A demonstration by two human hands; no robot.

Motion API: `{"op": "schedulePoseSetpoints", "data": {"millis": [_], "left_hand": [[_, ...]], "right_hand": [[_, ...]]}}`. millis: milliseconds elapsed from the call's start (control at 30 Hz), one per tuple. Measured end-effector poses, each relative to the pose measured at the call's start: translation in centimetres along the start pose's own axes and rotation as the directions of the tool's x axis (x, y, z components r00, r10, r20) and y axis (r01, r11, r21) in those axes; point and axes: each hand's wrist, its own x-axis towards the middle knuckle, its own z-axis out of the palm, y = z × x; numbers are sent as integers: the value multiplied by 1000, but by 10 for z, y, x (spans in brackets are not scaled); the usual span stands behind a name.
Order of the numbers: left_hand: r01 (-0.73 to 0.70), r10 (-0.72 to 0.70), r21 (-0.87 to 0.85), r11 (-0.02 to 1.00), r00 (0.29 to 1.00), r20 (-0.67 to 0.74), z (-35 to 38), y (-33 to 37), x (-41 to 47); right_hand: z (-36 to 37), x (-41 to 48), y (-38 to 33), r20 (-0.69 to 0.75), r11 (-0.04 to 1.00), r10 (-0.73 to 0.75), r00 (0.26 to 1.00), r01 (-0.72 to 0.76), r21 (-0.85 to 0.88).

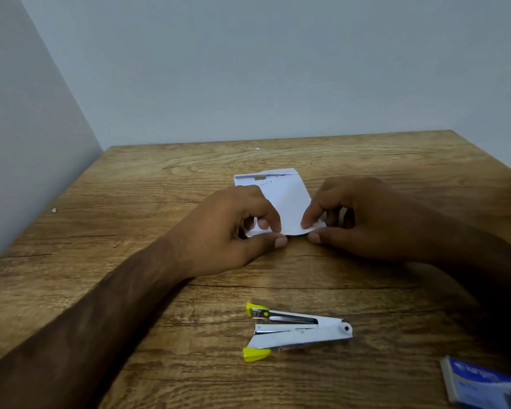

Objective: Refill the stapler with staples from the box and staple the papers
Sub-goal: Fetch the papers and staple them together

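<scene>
A small stack of white papers [286, 199] lies on the wooden table [130, 219], its far edge torn. My left hand [233, 228] pinches the near left corner of the papers between thumb and fingers. My right hand [363, 219] pinches the near right corner, which curls up slightly. A white stapler [298, 332] with yellow tips lies on its side near me, its jaws spread apart toward the left. The blue and white staple box [481, 382] sits at the bottom right, partly cut off by the frame.
Pale walls [248, 69] close the table at the back and on the left. Tiny paper scraps [258, 149] lie near the far edge and at the left side. Bare wood stretches between the papers and the stapler.
</scene>
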Motion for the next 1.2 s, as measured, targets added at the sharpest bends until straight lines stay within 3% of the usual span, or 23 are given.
{"op": "schedulePoseSetpoints", "data": {"millis": [267, 433, 467, 567, 633, 800, 967, 1067, 1200], "left_hand": [[111, -110, -23, 994, 994, 24, 3, 2, 0], [132, -134, 37, 991, 990, 40, 3, 10, -4], [135, -136, 42, 990, 990, 42, 2, 12, -4], [144, -147, 54, 988, 987, 66, 1, 14, -3], [179, -182, 39, 983, 977, 114, -3, 13, -4], [275, -254, -66, 959, 942, 220, -19, 7, -9], [296, -296, 24, 955, 943, 154, -20, 6, -7], [352, -351, 19, 936, 927, 133, -18, 7, -5], [431, -419, -68, 900, 897, 141, -16, 9, -3]], "right_hand": [[-4, -4, -8, 12, 998, 45, 999, -45, 36], [-27, -30, -36, -97, 999, 7, 995, -3, 40], [-31, -37, -46, -52, 999, -2, 999, 5, 53], [-21, -52, -84, 281, 999, 43, 959, -38, -24], [7, -50, -89, 397, 993, -11, 918, 56, -103], [20, -49, -95, 355, 962, -70, 932, 157, -222], [4, -43, -105, 380, 974, 35, 924, 54, -221], [-14, -35, -97, 383, 985, 171, 908, -145, -95], [-17, -22, -74, 384, 864, 199, 902, -346, 367]]}}
